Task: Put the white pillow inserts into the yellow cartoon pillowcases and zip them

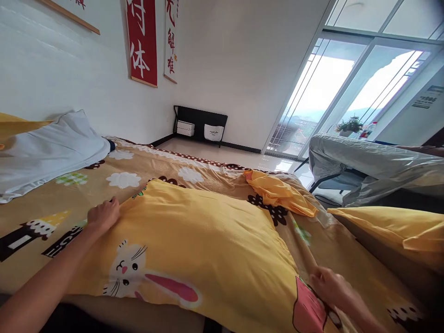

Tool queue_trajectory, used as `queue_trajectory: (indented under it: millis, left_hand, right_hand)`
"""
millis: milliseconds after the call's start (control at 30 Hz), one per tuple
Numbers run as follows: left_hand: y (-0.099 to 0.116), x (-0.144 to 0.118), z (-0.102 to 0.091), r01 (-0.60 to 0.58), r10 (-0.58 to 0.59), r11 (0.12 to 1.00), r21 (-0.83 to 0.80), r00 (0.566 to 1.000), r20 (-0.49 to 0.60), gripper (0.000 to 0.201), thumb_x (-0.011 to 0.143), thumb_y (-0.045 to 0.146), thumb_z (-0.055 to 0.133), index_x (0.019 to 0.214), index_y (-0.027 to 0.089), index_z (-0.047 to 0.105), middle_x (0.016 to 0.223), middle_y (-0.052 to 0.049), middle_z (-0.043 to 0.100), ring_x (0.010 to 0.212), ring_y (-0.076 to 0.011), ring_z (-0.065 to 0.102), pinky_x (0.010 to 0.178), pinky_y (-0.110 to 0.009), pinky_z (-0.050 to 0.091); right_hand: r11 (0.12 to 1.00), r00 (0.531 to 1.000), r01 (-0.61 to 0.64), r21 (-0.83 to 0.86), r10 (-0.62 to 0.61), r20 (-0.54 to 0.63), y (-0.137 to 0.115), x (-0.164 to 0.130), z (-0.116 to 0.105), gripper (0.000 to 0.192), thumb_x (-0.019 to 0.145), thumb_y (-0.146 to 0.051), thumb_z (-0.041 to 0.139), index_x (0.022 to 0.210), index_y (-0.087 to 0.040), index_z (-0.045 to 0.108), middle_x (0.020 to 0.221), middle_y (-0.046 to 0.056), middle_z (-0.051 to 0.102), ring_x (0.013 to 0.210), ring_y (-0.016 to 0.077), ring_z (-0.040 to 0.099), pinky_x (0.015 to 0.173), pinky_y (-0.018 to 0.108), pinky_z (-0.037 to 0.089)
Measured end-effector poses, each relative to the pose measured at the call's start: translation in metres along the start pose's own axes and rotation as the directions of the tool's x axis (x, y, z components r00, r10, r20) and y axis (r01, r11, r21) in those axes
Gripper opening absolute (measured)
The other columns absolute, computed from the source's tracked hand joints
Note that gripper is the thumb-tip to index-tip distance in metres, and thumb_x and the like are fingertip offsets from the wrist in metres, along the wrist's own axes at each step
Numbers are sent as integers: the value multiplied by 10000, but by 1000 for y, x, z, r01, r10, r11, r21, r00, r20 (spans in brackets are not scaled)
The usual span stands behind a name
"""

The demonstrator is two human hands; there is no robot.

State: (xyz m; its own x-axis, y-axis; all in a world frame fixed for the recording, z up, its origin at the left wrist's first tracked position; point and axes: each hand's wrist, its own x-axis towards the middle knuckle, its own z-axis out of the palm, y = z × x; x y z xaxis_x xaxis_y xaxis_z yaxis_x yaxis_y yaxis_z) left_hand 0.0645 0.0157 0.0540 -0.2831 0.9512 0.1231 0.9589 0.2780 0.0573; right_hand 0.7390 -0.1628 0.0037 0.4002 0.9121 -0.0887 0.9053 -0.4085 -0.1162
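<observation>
A yellow pillow with a cartoon rabbit print lies flat on the bed in front of me. My left hand grips its far left corner, fingers curled over the edge. My right hand holds the pillow's near right corner, by a pink patch of the print. Under the pillow spreads a tan sheet with cloud and tree drawings.
A white pillow lies at the left by the wall. A crumpled yellow cloth sits beyond the pillow, and another yellow pillow lies at the right. Someone in grey trousers sits on a chair at the right. Glass doors stand behind.
</observation>
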Motion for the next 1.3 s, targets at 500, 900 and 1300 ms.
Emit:
queue_trajectory:
  millis: [500,900,1300]
  left_hand:
    - [298,-33,-34,-468,494,831,-301,869,12,419,908,179,342,1242,166,595,1344,-127,583,1347,-229,425,1148,-514,222]
    - [161,39,56,-262,296,939,-225,946,133,519,975,445,258,1428,273,445,1545,-60,342,1440,-233,267,1152,-527,195]
    - [92,65,77,-49,86,975,-216,982,168,665,926,596,189,1510,296,295,1608,-23,125,1483,-273,103,1134,-636,143]
  right_hand:
    - [900,906,404,161,-370,-204,-346,48,-12,424,973,-241,293,1287,-180,571,1373,92,563,1298,185,480,1080,354,322]
    - [906,930,365,214,-344,-131,-282,92,14,520,1005,-425,225,1444,-225,420,1545,31,339,1453,155,221,1184,403,121]
    - [987,998,59,150,-60,1,-191,114,18,644,967,-545,209,1511,-211,291,1559,78,301,1439,225,263,1151,507,206]
